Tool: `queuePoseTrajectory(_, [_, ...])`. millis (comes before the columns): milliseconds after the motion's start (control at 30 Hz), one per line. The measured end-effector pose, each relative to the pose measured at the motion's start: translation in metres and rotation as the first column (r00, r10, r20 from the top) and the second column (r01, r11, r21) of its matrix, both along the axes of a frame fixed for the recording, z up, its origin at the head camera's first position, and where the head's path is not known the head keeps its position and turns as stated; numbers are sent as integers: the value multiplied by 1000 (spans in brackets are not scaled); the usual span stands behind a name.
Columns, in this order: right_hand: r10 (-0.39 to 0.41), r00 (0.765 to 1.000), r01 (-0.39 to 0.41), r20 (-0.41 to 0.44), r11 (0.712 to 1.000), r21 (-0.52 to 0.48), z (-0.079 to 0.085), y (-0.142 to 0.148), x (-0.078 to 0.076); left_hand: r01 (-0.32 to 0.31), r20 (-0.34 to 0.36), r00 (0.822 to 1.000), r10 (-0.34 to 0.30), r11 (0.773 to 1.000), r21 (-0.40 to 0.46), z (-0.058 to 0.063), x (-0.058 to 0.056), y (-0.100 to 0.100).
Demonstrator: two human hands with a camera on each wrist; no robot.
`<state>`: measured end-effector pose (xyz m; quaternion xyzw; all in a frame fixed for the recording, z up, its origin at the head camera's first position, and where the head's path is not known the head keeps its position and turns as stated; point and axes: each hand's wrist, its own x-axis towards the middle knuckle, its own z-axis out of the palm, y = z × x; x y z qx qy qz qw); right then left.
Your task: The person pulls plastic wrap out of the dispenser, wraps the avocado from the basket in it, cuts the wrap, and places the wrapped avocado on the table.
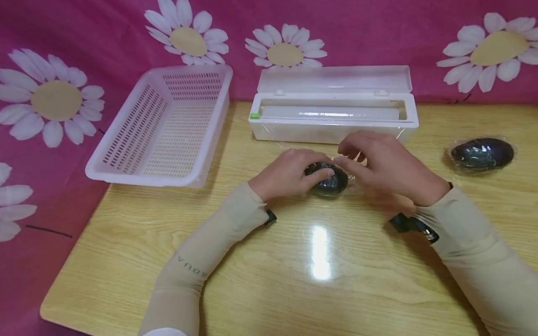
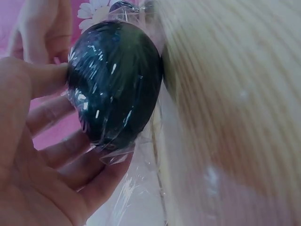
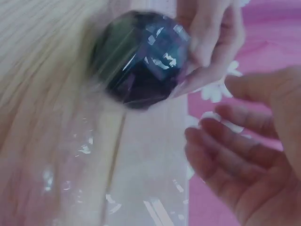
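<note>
My left hand holds a dark, glossy egg-shaped fruit low over the table, thumb on one side and fingers round the other. Clear cling film is wrapped about this fruit, crinkled at its end in the left wrist view. Just to its right is my right hand, its fingers loosely bent with nothing visible between them; the right wrist view shows a gap from its fingers to the fruit. A second dark oval fruit, also wrapped in film, lies at the right of the table.
Behind the hands stands a white cling film dispenser, lid raised, a film roll inside and a green slider at its left. A white perforated basket sits at the back left. Pink flowered cloth borders the wooden table.
</note>
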<state>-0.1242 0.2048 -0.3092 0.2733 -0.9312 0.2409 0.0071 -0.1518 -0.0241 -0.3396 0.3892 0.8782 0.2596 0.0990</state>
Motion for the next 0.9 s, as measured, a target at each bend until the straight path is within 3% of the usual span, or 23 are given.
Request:
queuePoseTrajectory(200, [161, 986, -160, -50, 987, 33, -3, -5, 3, -34, 25, 999, 33, 999, 26, -2, -6, 1])
queuePoseTrajectory(433, [131, 991, -130, -22, 990, 45, -9, -5, 3, -93, 47, 995, 92, 995, 20, -6, -12, 4])
queuePoseTrajectory(633, [184, 979, -176, -92, 981, 82, -16, -3, 1, -191, 118, 975, 188, 982, 9, -5, -14, 4])
queuePoseTrajectory(767, [247, 955, -229, -165, 966, 120, -21, -2, -1, -208, 132, 971, 199, 976, 58, -5, -17, 3])
queuePoseTrajectory(900, [255, 951, -236, -173, 964, 123, -24, -3, -2, -196, 90, 977, 191, 980, 46, -3, -20, 2])
